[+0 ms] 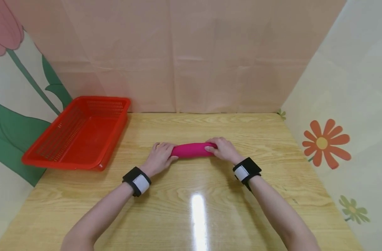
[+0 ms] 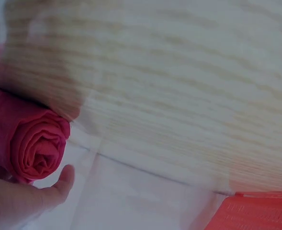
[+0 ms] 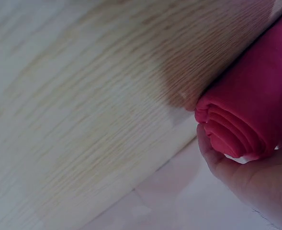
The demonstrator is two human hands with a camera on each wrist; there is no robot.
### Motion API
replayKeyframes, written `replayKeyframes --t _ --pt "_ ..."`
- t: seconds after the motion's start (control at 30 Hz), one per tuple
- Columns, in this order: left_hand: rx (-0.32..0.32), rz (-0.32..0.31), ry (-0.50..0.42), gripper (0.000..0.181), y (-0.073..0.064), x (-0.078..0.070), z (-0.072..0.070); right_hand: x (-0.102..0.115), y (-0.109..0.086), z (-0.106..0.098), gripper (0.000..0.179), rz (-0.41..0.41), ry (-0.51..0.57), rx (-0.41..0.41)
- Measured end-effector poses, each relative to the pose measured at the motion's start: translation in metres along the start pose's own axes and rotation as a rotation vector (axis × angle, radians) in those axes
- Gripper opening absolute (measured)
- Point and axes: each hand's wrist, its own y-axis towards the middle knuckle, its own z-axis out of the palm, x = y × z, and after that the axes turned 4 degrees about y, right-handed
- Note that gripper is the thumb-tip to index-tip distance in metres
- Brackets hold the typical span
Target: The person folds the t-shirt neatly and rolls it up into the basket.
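A tightly rolled pink cloth (image 1: 192,150) lies across the middle of the wooden table. Its left end is held by my left hand (image 1: 159,158), with the thumb in front and the fingers over the far side. My right hand (image 1: 224,150) grips the other end in much the same way. Spiral layers show at the end of the roll (image 2: 39,149) in the left wrist view, and folded layers at its end (image 3: 236,132) in the right wrist view. The undersides of both hands' grips are partly hidden by the roll.
A red plastic basket (image 1: 99,164) with slotted walls stands at the back left of the table (image 1: 165,216). Behind the table hangs a pinkish sheet (image 1: 194,59). A flower-patterned wall covering (image 1: 351,104) borders the right side.
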Motion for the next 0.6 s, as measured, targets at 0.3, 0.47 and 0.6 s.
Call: replayKeyframes --t 0.3,0.47,0.6 --pt "0.126 -0.052 -0.101 0.045 0.014 0.006 -0.007 0.001 0.013 -0.002 0.042 0.148 0.014 0.041" --pt "0.173 -0.062 -0.171 0.041 0.023 0.011 -0.011 0.002 0.019 -0.005 0.045 0.184 -0.005 0.066" --pt "0.214 -0.056 -0.229 0.037 0.03 0.016 -0.013 0.002 0.026 -0.007 0.045 0.195 0.008 0.084"
